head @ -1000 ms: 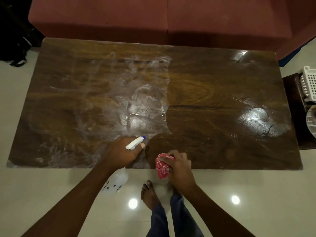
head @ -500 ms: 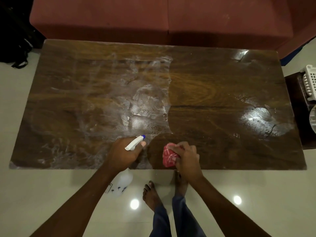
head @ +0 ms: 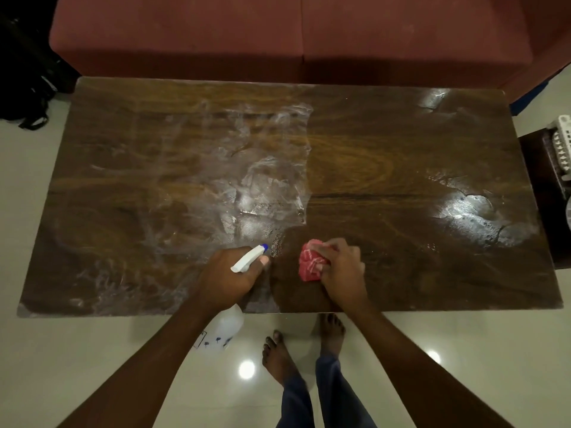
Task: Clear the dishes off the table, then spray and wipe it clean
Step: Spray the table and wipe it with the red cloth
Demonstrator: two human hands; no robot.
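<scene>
A dark wooden counter (head: 386,156) was seen from above, with a red sofa (head: 293,35) along its far edge and pale glossy floor tiles (head: 77,350) on the near side. Its left half was covered with whitish streaks of wet spray film (head: 256,183), while a broad band to the right of centre looked darker and free of film. A further shiny wet patch (head: 472,211) was seen near the right end.

A spray bottle (head: 248,258) was gripped in the left hand (head: 227,274) near the front edge of the counter. The fingers of that hand were closed around the neck, under the white trigger head, whose blue nozzle tip was pointed away and to the right, above the counter. One fingertip was seen at the trigger side of the head. The translucent body of the bottle was seen hanging below the wrist, past the counter's front edge and above the floor.

A bunched red cloth (head: 310,263) with pale stripes was held in the right hand (head: 341,267) and was pressed against the counter, just right of the bottle's nozzle. The fingers were curled over the cloth's right side and top, so that its left part projected from beyond the fingertips towards the left hand. The two hands were close but apart.

A white plastic basket (head: 561,146) was partly seen on a dark side stand at the right edge. Bare feet (head: 278,356) were seen on the floor below the counter's edge.
</scene>
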